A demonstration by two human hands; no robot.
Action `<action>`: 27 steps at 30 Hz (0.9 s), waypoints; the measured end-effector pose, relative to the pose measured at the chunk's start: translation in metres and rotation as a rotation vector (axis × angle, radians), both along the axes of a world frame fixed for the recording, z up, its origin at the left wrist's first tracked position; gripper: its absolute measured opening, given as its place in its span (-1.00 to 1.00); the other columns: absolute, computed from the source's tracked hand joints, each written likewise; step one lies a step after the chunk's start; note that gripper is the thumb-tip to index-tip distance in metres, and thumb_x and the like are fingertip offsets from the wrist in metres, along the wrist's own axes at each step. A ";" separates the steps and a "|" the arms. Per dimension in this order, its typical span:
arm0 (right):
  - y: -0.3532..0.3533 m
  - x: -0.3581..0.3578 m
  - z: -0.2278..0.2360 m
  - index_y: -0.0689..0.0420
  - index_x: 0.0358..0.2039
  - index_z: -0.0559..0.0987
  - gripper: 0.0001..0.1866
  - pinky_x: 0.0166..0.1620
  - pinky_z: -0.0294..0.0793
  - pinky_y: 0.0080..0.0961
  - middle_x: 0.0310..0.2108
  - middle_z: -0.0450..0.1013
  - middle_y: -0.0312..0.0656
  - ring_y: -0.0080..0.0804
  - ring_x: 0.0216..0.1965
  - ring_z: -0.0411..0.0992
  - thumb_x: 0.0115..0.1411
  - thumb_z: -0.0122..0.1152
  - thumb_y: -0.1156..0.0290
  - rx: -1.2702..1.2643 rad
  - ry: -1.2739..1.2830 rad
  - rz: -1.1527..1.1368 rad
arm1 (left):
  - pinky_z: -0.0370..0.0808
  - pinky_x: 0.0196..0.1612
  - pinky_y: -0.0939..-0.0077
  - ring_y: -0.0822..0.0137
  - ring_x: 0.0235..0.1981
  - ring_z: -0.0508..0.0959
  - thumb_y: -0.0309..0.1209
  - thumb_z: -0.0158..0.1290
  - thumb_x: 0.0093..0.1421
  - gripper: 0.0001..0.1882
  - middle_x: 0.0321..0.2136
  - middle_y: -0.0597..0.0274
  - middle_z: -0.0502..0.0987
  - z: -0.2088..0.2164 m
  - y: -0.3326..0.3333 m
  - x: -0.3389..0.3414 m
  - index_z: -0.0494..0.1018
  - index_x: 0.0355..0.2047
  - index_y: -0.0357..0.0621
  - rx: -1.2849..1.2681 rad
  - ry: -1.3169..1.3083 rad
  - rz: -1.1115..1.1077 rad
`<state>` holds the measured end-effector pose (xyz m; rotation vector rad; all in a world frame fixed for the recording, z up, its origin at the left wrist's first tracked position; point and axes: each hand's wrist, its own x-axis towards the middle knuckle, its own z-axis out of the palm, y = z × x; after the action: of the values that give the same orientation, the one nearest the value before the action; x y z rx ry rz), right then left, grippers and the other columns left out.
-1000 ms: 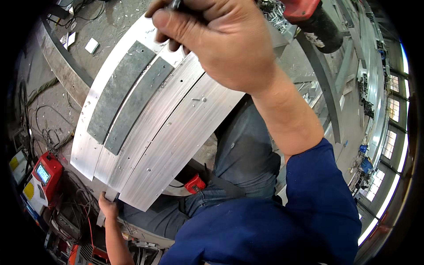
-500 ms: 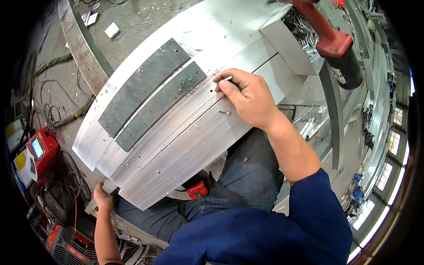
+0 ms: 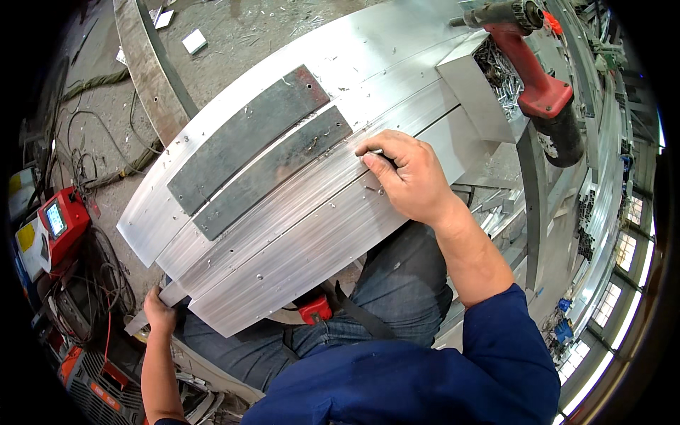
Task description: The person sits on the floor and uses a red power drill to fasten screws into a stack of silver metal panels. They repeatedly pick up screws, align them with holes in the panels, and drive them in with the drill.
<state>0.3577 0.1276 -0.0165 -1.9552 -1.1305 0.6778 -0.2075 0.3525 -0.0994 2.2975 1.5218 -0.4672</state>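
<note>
Right hand (image 3: 411, 180) lowered, fingers pinching small screw on ribbed aluminium panel (image 3: 297, 234), left hand (image 3: 159, 312) gripping edge.

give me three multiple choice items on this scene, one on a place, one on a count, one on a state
1. Where does the red cordless drill lie?
A. upper right, beside the open metal box of screws
B. on the floor by the cables
C. in the left hand

2. How many dark grey flat metal strips lie on the curved silver aluminium panel?
A. one
B. two
C. four

3. What is the right hand doing?
A. gripping the drill
B. hanging off the panel
C. resting on the panel, fingertips pinched at a small silver piece

Answers: 1 A, the drill sits next to the box at the panel's far end. 2 B, two strips lie side by side. 3 C, the fingers meet on the panel surface, while the left hand grips the panel's lower corner.
</note>
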 end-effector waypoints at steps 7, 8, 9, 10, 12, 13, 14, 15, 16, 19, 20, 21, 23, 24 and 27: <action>0.001 -0.006 -0.002 0.24 -0.24 0.62 -0.90 -0.26 0.52 -0.34 -0.36 0.56 -0.08 -0.12 -0.35 0.53 0.24 0.21 0.54 -0.014 -0.161 0.056 | 0.43 -0.16 -0.02 -0.35 -0.22 0.48 -0.66 0.10 -0.15 -0.78 -0.40 -0.26 0.49 0.001 0.001 -0.004 0.38 -0.42 -0.31 -0.005 -0.021 -0.019; 0.001 -0.008 -0.004 0.24 -0.25 0.62 -0.91 -0.27 0.51 -0.36 -0.36 0.55 -0.09 -0.15 -0.35 0.53 0.24 0.22 0.56 -0.008 -0.207 0.061 | 0.43 -0.16 -0.03 -0.35 -0.22 0.48 -0.66 0.10 -0.15 -0.78 -0.40 -0.26 0.49 0.001 0.001 -0.003 0.38 -0.42 -0.31 -0.015 -0.026 -0.015; 0.001 -0.010 -0.005 0.23 -0.25 0.62 -0.90 -0.27 0.51 -0.35 -0.36 0.54 -0.10 -0.13 -0.35 0.52 0.23 0.22 0.56 0.001 -0.259 0.069 | 0.43 -0.16 -0.02 -0.35 -0.22 0.48 -0.66 0.10 -0.15 -0.77 -0.40 -0.26 0.49 0.001 0.001 -0.003 0.39 -0.41 -0.31 -0.008 -0.016 -0.020; 0.002 -0.011 -0.006 0.23 -0.25 0.61 -0.90 -0.27 0.52 -0.33 -0.36 0.54 -0.10 -0.11 -0.34 0.52 0.22 0.23 0.56 0.010 -0.312 0.078 | 0.43 -0.16 -0.02 -0.35 -0.22 0.49 -0.66 0.10 -0.16 -0.77 -0.39 -0.26 0.49 0.001 0.002 -0.002 0.40 -0.41 -0.31 -0.001 -0.006 -0.024; 0.003 -0.014 -0.007 0.21 -0.25 0.61 -0.89 -0.28 0.52 -0.30 -0.35 0.53 -0.11 -0.09 -0.34 0.51 0.19 0.24 0.56 0.026 -0.396 0.096 | 0.43 -0.16 -0.02 -0.34 -0.22 0.49 -0.66 0.11 -0.16 -0.76 -0.39 -0.26 0.50 0.002 0.001 -0.002 0.41 -0.40 -0.31 -0.001 0.005 -0.017; 0.004 -0.016 -0.007 0.21 -0.24 0.60 -0.88 -0.28 0.52 -0.30 -0.36 0.52 -0.12 -0.09 -0.34 0.51 0.18 0.24 0.56 0.033 -0.427 0.105 | 0.43 -0.16 -0.02 -0.33 -0.21 0.50 -0.66 0.11 -0.17 -0.75 -0.39 -0.26 0.50 0.003 0.000 -0.001 0.41 -0.39 -0.31 -0.007 0.005 -0.007; 0.004 -0.017 -0.007 0.20 -0.24 0.60 -0.87 -0.29 0.52 -0.29 -0.36 0.52 -0.12 -0.10 -0.34 0.51 0.16 0.25 0.56 0.040 -0.460 0.112 | 0.43 -0.16 -0.02 -0.33 -0.21 0.50 -0.66 0.11 -0.17 -0.74 -0.39 -0.26 0.50 0.003 0.000 0.001 0.41 -0.39 -0.31 -0.012 0.005 0.002; 0.004 -0.018 -0.008 0.20 -0.23 0.60 -0.85 -0.28 0.52 -0.29 -0.36 0.52 -0.12 -0.10 -0.33 0.51 0.15 0.25 0.57 0.024 -0.483 0.123 | 0.43 -0.16 -0.02 -0.32 -0.21 0.50 -0.66 0.12 -0.17 -0.74 -0.39 -0.25 0.50 0.003 0.000 0.002 0.42 -0.38 -0.31 -0.011 0.004 0.003; 0.003 -0.019 -0.008 0.20 -0.23 0.59 -0.84 -0.28 0.53 -0.30 -0.35 0.52 -0.13 -0.11 -0.33 0.52 0.14 0.24 0.58 0.008 -0.506 0.134 | 0.43 -0.16 -0.02 -0.31 -0.21 0.51 -0.66 0.12 -0.17 -0.74 -0.39 -0.25 0.51 0.004 0.000 0.003 0.42 -0.38 -0.31 -0.009 0.004 0.003; 0.003 -0.021 -0.010 0.20 -0.21 0.58 -0.80 -0.28 0.54 -0.31 -0.34 0.52 -0.13 -0.12 -0.32 0.52 0.11 0.23 0.59 0.005 -0.564 0.152 | 0.44 -0.16 -0.01 -0.30 -0.21 0.51 -0.65 0.14 -0.18 -0.73 -0.39 -0.24 0.52 0.000 0.001 -0.005 0.44 -0.38 -0.30 -0.003 0.013 0.005; 0.002 -0.021 -0.010 0.20 -0.21 0.57 -0.79 -0.27 0.54 -0.31 -0.34 0.52 -0.13 -0.12 -0.32 0.52 0.10 0.23 0.60 0.011 -0.582 0.154 | 0.44 -0.16 -0.01 -0.29 -0.21 0.51 -0.65 0.15 -0.18 -0.73 -0.39 -0.23 0.52 0.000 0.001 -0.004 0.44 -0.38 -0.30 -0.002 0.017 0.004; 0.003 -0.021 -0.010 0.20 -0.21 0.57 -0.78 -0.27 0.54 -0.31 -0.34 0.52 -0.13 -0.12 -0.32 0.52 0.09 0.22 0.60 0.015 -0.583 0.156 | 0.45 -0.15 -0.01 -0.29 -0.21 0.52 -0.64 0.16 -0.18 -0.73 -0.39 -0.22 0.52 0.001 0.001 -0.003 0.45 -0.38 -0.30 0.001 0.024 0.000; 0.002 -0.021 -0.010 0.20 -0.20 0.57 -0.77 -0.26 0.55 -0.30 -0.34 0.52 -0.13 -0.11 -0.31 0.53 0.09 0.21 0.61 0.021 -0.587 0.157 | 0.45 -0.14 0.00 -0.28 -0.21 0.52 -0.64 0.17 -0.18 -0.72 -0.39 -0.21 0.52 0.003 0.000 0.003 0.46 -0.37 -0.30 0.007 0.038 -0.010; 0.002 -0.020 -0.010 0.21 -0.19 0.58 -0.78 -0.26 0.56 -0.31 -0.33 0.52 -0.13 -0.14 -0.30 0.53 0.10 0.19 0.58 0.018 -0.594 0.164 | 0.46 -0.14 0.00 -0.28 -0.21 0.52 -0.64 0.17 -0.18 -0.72 -0.38 -0.21 0.53 0.004 0.001 0.003 0.46 -0.37 -0.30 0.002 0.045 -0.005; 0.002 -0.019 -0.005 0.23 -0.20 0.60 -0.80 -0.24 0.57 -0.32 -0.32 0.53 -0.10 -0.16 -0.28 0.54 0.14 0.18 0.53 -0.012 -0.482 0.125 | 0.47 -0.12 0.01 -0.27 -0.20 0.53 -0.64 0.17 -0.19 -0.70 -0.37 -0.21 0.54 0.004 0.000 0.002 0.48 -0.35 -0.29 -0.005 0.063 0.002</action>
<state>0.3386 0.1296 -0.0212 -2.1342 -1.5471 0.2754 -0.2052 0.3529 -0.0954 2.2974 1.5505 -0.5471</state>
